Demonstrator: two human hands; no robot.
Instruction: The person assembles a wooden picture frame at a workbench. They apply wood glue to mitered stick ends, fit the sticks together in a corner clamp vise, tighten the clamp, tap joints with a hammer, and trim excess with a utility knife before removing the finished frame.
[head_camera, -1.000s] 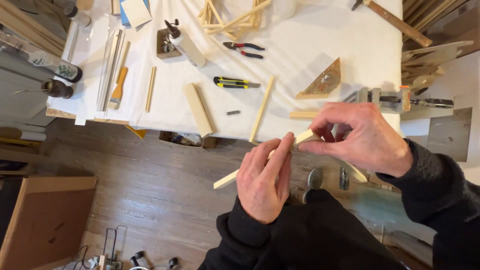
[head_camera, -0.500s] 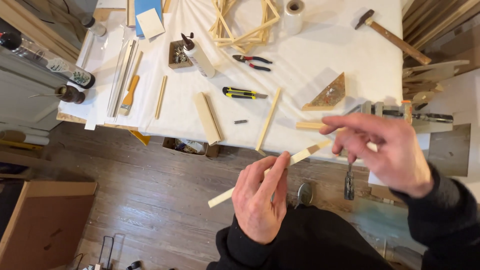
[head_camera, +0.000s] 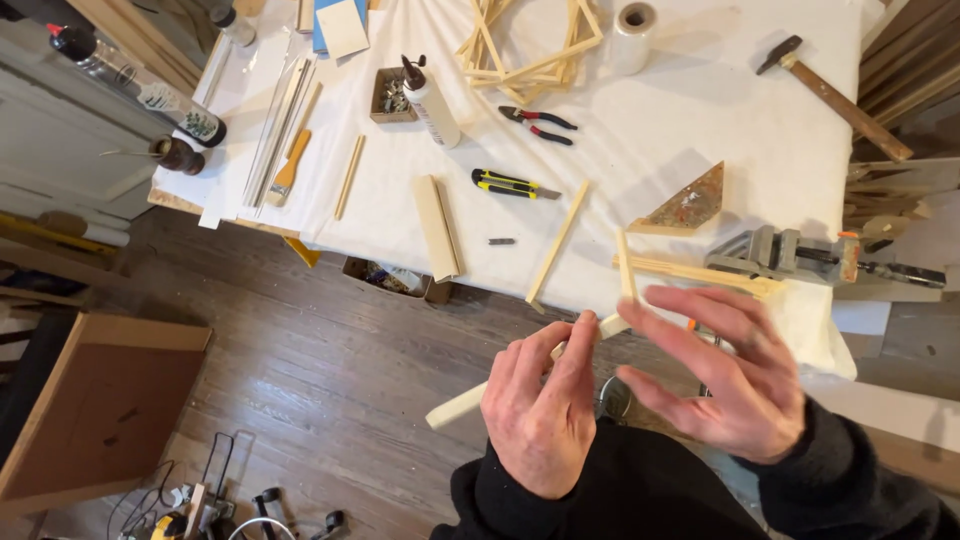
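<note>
Holding the thin wooden strip in your left hand, you now have it pinched between thumb and curled fingers near its middle, so it slants from a free lower end over the wooden floor up toward the edge of the table. What has changed is your right hand: a second ago it gripped the strip's upper end, half a second ago it had slid out along that end, and now it is off the wood altogether, fingers spread and loosely open, holding nothing, hovering just beside the upper tip. So the strip hangs on your left hand alone, in front of your body and just short of the table edge. The upper tip sits near a second short strip that stands up from a longer one lying toward the grey bench vise; whether your strip touches them I cannot tell. Your view has also dropped and pulled back, so more of the table shows: the triangular wooden corner block, a yellow-and-black utility knife, red-handled pliers, a glue bottle, a hammer and a stack of small wooden frames, all untouched and well apart from both hands.
</note>
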